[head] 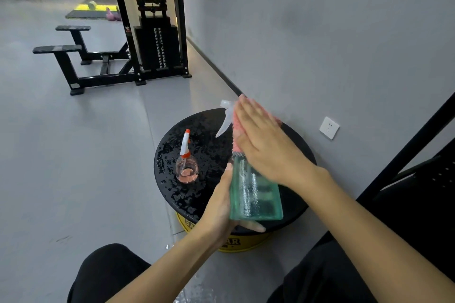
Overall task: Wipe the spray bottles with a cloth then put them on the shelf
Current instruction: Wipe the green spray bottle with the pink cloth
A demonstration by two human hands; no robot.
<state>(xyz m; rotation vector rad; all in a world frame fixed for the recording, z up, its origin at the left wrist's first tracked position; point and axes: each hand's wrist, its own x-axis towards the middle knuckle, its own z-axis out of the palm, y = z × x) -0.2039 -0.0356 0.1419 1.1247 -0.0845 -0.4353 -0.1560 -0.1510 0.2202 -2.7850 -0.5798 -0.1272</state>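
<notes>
Bare forearms (369, 224), black trousers (105, 273).

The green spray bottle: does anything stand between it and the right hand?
Yes. The pink cloth lies between the flat right hand and the neck of the green spray bottle. The left hand grips the body directly, with nothing between.

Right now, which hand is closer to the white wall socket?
Right. The right hand is left of the socket; the left hand is lower and farther left.
</notes>
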